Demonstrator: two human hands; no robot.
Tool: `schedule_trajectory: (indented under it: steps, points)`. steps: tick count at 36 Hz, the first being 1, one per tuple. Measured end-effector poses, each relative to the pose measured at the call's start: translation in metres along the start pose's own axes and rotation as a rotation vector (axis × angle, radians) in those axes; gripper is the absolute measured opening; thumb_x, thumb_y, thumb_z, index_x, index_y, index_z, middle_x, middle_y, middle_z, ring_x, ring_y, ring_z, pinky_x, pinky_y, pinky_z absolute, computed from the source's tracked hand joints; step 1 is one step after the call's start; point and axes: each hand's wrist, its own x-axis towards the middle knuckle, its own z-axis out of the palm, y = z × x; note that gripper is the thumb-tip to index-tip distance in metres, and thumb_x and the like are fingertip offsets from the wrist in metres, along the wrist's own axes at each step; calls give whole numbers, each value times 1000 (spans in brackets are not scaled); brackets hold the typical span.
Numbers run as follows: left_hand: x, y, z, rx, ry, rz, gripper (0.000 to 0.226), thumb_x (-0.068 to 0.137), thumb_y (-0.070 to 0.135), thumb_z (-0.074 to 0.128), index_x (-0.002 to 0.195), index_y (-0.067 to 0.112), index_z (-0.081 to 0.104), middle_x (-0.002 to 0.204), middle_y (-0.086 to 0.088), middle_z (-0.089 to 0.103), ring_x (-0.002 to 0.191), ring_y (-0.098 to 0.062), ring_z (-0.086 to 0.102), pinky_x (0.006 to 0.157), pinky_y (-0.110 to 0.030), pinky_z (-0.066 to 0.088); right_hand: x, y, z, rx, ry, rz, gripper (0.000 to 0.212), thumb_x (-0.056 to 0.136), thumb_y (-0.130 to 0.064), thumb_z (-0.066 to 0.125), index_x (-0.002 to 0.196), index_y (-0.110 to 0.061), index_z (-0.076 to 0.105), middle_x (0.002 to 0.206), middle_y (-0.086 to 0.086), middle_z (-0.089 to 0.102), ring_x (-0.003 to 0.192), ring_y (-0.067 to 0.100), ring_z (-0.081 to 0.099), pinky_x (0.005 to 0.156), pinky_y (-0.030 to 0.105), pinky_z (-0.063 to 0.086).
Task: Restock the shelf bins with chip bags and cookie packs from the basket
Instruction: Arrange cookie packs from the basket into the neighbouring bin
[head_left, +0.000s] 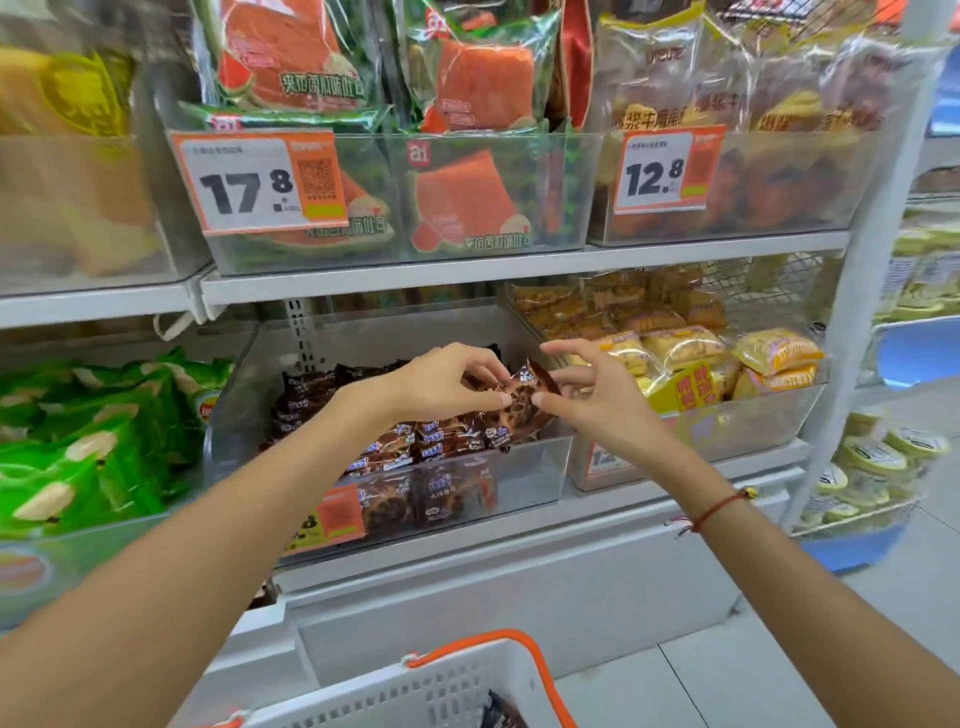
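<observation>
We are in a shop, in a snack aisle. White shelves (395, 270) carry clear bins (519, 467) full of packed snacks, orange price tags (260, 182) showing 17.8 and 12.8 hang above the hands, and a shopping basket (441, 686) stands below them.

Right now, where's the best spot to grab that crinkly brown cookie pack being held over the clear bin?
Probably by its two side edges, coming from above. The shiny brown cookie pack is flat and tilted up above the clear plastic bin, so its edges stick out free. The left hand and right hand already pinch it there with fingertips.
</observation>
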Motion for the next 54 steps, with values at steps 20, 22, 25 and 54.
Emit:
schedule_trajectory:
  steps: [20, 22, 25, 54]
  points:
    - [34, -11, 27, 288, -70, -116, 37, 84, 38, 70, 121, 33, 64, 116, 6, 67, 108, -15, 60, 90, -35, 48, -9, 52, 3, -552, -56, -143, 109, 73, -69, 63, 153, -27, 2, 159, -16, 3, 144, 0, -7, 117, 28, 2]
    - [40, -2, 31, 383, -115, -110, 38, 84, 38, 70, 121, 32, 64, 117, 7, 67, 110, -15, 60, 81, -31, 47, -8, 56, 4, -555, -43, -155, 109, 72, -69, 63, 153, -28, 3, 159, -15, 5, 145, 1, -7, 117, 27, 2]
    - [50, 0, 44, 489, -57, -113, 38, 84, 39, 70, 121, 30, 64, 120, 5, 65, 112, -21, 59, 75, -30, 40, -7, 58, 4, -552, -39, -160, 109, 72, -68, 64, 153, -27, 4, 159, -15, 7, 142, -3, -8, 115, 24, 1]
    - [-55, -4, 60, 189, 514, -182, 19, 80, 38, 70, 98, 39, 69, 89, 15, 67, 88, -8, 62, 68, -26, 45, -80, 49, 28, -525, 127, -347, 47, 80, -21, 72, 123, -19, 53, 117, -4, 53, 108, 15, 47, 89, 25, 38]
